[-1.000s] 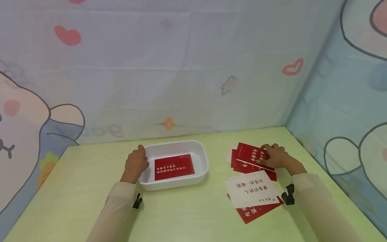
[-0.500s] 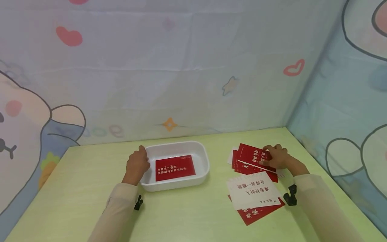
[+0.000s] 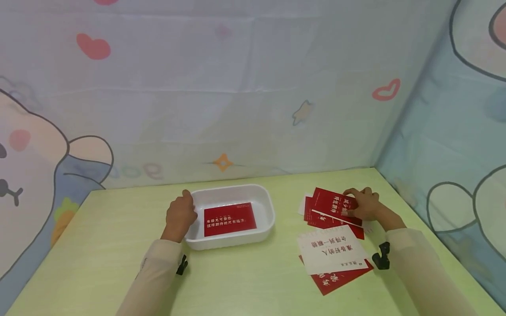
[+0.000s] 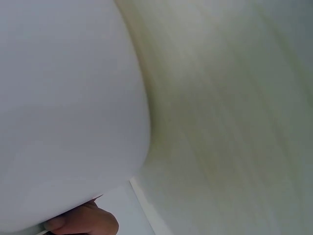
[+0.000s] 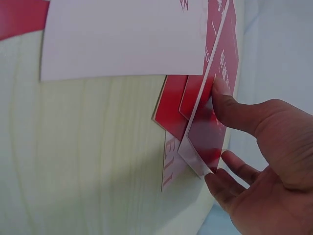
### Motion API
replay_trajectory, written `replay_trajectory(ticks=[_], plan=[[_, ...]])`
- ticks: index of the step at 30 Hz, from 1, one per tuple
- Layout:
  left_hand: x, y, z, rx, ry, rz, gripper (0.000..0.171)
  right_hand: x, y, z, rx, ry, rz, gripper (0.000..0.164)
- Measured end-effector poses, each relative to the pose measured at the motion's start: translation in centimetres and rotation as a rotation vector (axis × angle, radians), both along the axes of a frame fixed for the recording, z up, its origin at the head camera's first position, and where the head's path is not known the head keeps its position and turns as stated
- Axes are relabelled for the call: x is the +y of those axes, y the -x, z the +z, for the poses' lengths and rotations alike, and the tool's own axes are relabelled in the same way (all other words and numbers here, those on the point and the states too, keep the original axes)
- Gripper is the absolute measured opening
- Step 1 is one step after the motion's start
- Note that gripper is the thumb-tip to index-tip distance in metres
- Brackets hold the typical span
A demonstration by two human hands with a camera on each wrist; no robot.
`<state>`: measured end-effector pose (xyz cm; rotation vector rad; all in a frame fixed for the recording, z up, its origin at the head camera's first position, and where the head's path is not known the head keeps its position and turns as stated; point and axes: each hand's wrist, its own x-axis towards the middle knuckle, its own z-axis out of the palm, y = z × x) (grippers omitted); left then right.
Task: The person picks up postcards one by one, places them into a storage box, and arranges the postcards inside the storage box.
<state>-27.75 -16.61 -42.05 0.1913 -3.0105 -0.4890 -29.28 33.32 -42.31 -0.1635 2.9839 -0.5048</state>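
My left hand point(image 3: 180, 216) holds the left rim of a white plastic tray point(image 3: 229, 244). One red card point(image 3: 230, 218) with white Chinese writing lies inside it. In the left wrist view the tray's outer wall point(image 4: 68, 107) fills much of the picture, and part of that hand point(image 4: 88, 220) shows at the bottom. Over on the right, my right hand point(image 3: 364, 205) pinches the right end of a red card point(image 3: 330, 202), the top one of an overlapping pile. In the right wrist view the thumb point(image 5: 232, 105) lies on this card's face, with fingertips point(image 5: 213, 180) at its edge.
Nearer than the pile, a white card point(image 3: 332, 252) with red writing overlaps another red card point(image 3: 341, 277). A pale card point(image 3: 302, 205) peeks out on the pile's left. The table point(image 3: 245, 281) meets printed cloth point(image 3: 237, 109) at the back and right.
The view shifts very slightly. Both hands, the tray and the cards keep nearly the same places; the right hand still pinches the red card.
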Motion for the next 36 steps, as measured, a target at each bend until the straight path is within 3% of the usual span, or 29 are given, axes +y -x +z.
replay_trajectory(ticks=[15, 23, 32, 36], plan=[[0.9, -0.2, 0.8, -0.002, 0.001, 0.021, 0.038, 1.1, 0.7, 0.0, 0.022, 0.072, -0.067, 0.071], [1.1, 0.0, 0.5, -0.025, -0.006, 0.017, 0.045, 1.7, 0.6, 0.2, 0.037, 0.073, -0.060, 0.073], [1.2, 0.0, 0.4, -0.011, 0.005, 0.006, 0.038, 2.4, 0.5, 0.5, 0.058, 0.199, 0.050, 0.063], [1.2, 0.1, 0.5, -0.004, 0.013, 0.001, 0.035, 2.4, 0.4, 0.8, 0.026, 0.303, 0.056, 0.056]])
